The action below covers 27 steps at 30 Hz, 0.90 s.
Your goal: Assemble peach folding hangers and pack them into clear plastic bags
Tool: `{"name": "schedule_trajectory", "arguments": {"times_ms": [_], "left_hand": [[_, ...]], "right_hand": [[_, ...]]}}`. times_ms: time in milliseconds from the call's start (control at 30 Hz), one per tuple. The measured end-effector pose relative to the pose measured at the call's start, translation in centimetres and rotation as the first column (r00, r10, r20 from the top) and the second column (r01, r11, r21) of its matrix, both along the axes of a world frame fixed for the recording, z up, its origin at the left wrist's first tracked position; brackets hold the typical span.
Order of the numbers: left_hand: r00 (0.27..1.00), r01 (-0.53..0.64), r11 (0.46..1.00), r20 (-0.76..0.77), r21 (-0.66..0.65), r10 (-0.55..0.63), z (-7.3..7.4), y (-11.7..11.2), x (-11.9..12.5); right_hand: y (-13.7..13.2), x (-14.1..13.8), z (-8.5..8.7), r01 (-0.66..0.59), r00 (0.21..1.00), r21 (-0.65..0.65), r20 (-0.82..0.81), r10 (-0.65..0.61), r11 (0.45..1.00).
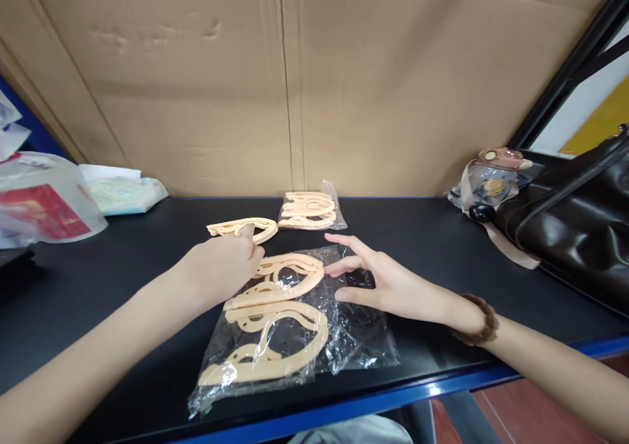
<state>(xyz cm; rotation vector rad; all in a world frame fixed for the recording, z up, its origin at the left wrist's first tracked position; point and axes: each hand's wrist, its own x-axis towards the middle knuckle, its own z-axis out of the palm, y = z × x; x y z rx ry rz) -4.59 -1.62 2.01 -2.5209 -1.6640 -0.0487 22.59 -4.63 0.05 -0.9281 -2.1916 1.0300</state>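
Observation:
My left hand [223, 264] is closed at a beige folding clothes hanger [221, 226], with a finger hooked over its curved end. Part of that grip is hidden behind the knuckles. Below it lies a clear plastic bag [366, 346] with several similar beige hangers [295, 362] inside, folded and stacked in rows. My right hand [378, 277] hovers at the bag's right half with its fingers spread, the fingertips close to the ends of the bagged hangers. Nothing shows between those fingers.
Behind, a smaller clear packet [340, 218] of beige hangers sits near the cardboard wall [368, 103]. A plastic bag with red print [44, 202] and a soft white pack [122, 192] stand left. At right are a clear bottle [491, 179] with a strap and a dark bag [580, 228].

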Motion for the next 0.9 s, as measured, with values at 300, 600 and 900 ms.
{"name": "schedule_trajectory", "arguments": {"times_ms": [300,600,900], "left_hand": [[0.997,-0.053,0.992,-0.068,-0.116,0.046,0.2,0.3,1.4],[0.974,-0.223,0.967,-0.059,-0.127,0.217,0.9,-0.3,2.1],[0.972,-0.151,0.956,0.138,-0.252,0.19,0.5,1.1,1.1]], "right_hand": [[0.4,0.6,0.3,0.057,0.997,-0.108,-0.038,-0.061,0.992],[1.2,1.6,0.4,0.163,0.984,-0.167,-0.05,-0.174,0.972],[0.9,1.1,0.2,0.127,0.985,-0.168,-0.097,-0.144,0.978]]}}
